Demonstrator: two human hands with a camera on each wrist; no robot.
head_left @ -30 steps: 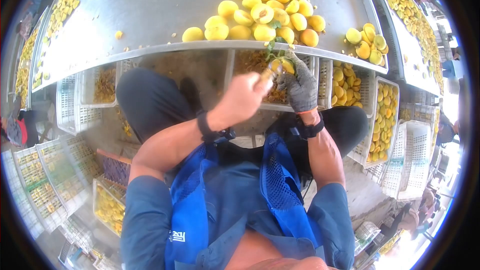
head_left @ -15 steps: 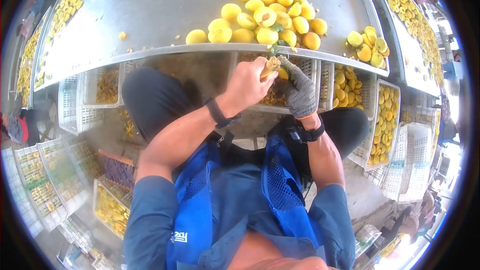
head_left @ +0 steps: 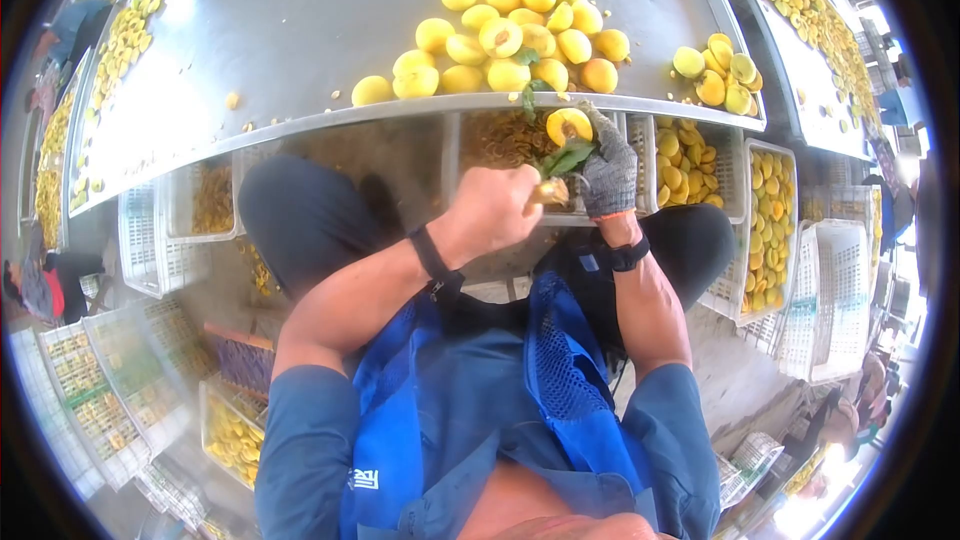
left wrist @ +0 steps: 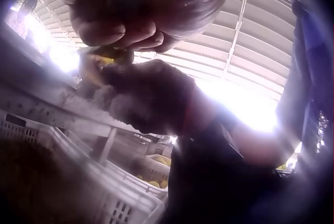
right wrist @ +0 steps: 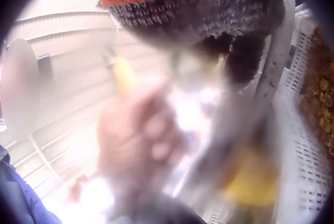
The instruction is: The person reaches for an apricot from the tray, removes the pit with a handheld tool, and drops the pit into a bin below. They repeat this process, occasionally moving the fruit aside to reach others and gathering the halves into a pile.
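In the head view the bare left hand (head_left: 495,208) curls round a short yellowish-brown handled tool (head_left: 550,192); its working end is hard to make out. Just right of it, the right hand (head_left: 610,172), in a grey knit glove, holds a cut yellow fruit (head_left: 570,126) by its fingertips, the cut face up, beside green leaves (head_left: 567,157). The left wrist view shows the bare fingers (left wrist: 125,33) above the dark gloved hand (left wrist: 151,96). The right wrist view is blurred, with the glove (right wrist: 193,15) at the top and yellow fruit (right wrist: 250,182) below.
Yellow fruit (head_left: 501,37) lies heaped on the metal table (head_left: 300,30), with a smaller pile (head_left: 711,88) to the right. Under the table's front edge stand white crates, one with brown scraps (head_left: 495,140), others with fruit (head_left: 767,230). Knees flank the hands.
The left hand has drawn the tool down, away from the fruit. The cut face of the fruit, hidden half a second ago, shows now by the gloved fingers. The whole view has shifted slightly.
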